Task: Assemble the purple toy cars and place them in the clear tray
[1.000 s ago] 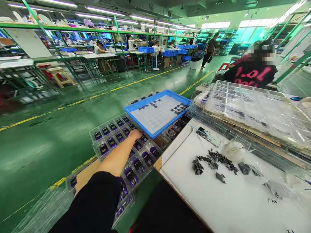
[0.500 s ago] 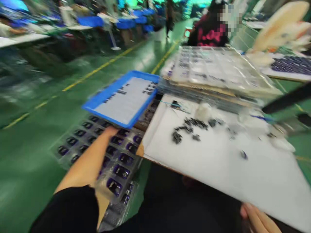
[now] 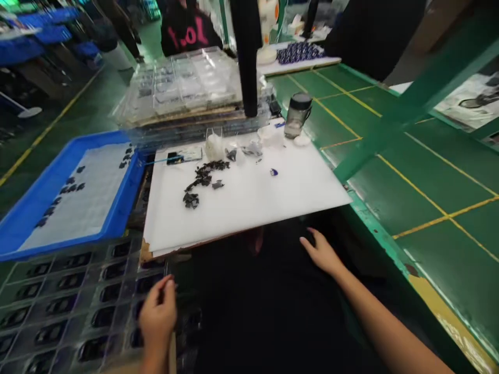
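Note:
My left hand (image 3: 158, 311) is at the lower left, fingers curled in and thumb close to the index finger. Whatever it may hold is too blurred to make out. It is beside the right edge of the clear blister trays (image 3: 89, 280), whose pockets hold dark purple-black parts. My right hand (image 3: 322, 252) hovers over my dark-clothed lap with thumb and fingers apart, holding nothing, below the front edge of the white work board (image 3: 241, 213). On that board lie a pile of small black pieces (image 3: 202, 176) and one small blue-and-white piece (image 3: 274, 172).
A blue tray (image 3: 113, 208) with a white liner and small black pieces stands left of the board. Stacked clear trays (image 3: 187, 83) rise behind it. A lidded cup (image 3: 298, 114) is at the board's back right. A green post (image 3: 409, 104) slants on the right. A person (image 3: 191, 28) sits beyond.
The view has swung right. My left hand has drawn back from over the blister trays to their near right side. My right hand has left the board's front edge and is over my lap.

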Available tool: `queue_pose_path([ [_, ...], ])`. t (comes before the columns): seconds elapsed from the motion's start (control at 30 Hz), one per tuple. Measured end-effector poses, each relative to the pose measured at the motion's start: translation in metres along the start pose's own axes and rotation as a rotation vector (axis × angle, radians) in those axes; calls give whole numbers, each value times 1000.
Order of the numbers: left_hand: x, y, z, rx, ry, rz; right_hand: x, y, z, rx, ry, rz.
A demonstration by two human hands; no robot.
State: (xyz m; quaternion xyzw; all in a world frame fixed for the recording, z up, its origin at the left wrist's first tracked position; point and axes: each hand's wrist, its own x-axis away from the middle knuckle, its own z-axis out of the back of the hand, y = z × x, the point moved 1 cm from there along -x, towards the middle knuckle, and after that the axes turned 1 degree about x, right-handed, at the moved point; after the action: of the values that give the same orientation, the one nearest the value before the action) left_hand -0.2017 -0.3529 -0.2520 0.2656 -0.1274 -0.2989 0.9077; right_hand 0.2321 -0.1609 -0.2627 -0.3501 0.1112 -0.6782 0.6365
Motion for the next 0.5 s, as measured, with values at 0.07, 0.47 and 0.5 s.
queue_pose_path([
  [0.07, 14, 19, -45, 90, -80, -73, -23, -12, -18, 40, -40, -19],
  [0.47, -6, 22, -126, 76, -497, 23, -94, -4, -16, -14, -193, 11],
  [0.5, -6, 21, -129, 52, -515, 19, -94, 1, -16, -27, -191, 3],
])
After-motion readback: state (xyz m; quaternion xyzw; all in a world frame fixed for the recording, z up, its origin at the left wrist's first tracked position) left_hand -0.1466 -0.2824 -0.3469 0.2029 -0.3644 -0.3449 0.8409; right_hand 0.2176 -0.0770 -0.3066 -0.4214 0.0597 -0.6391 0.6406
